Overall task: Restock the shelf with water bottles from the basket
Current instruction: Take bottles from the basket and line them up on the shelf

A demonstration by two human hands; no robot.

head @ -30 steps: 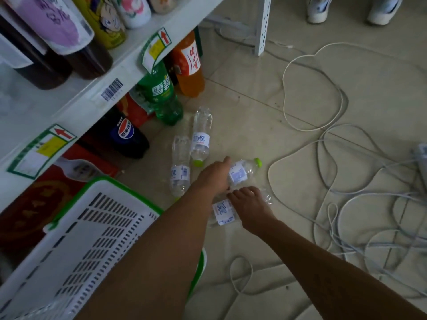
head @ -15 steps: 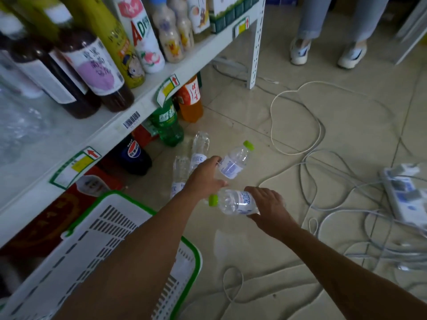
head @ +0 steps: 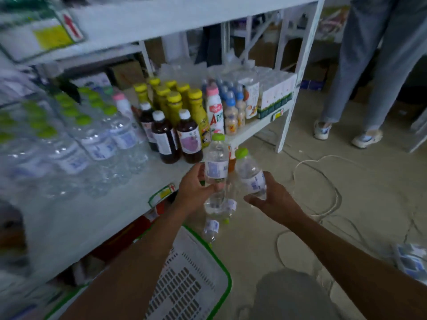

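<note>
Head view: my left hand (head: 196, 189) curls round a clear water bottle (head: 216, 166), held upright, with a lime-green cap and a white-and-blue label, at the front edge of the shelf (head: 104, 204). My right hand (head: 271, 200) grips a second bottle (head: 251, 177) of the same kind, tilted, just beside the first. Rows of matching bottles (head: 99, 139) stand on the shelf to the left, blurred. Two floor bottles (head: 211, 227) lie below my hands, near the white, green-rimmed basket (head: 227, 281).
</note>
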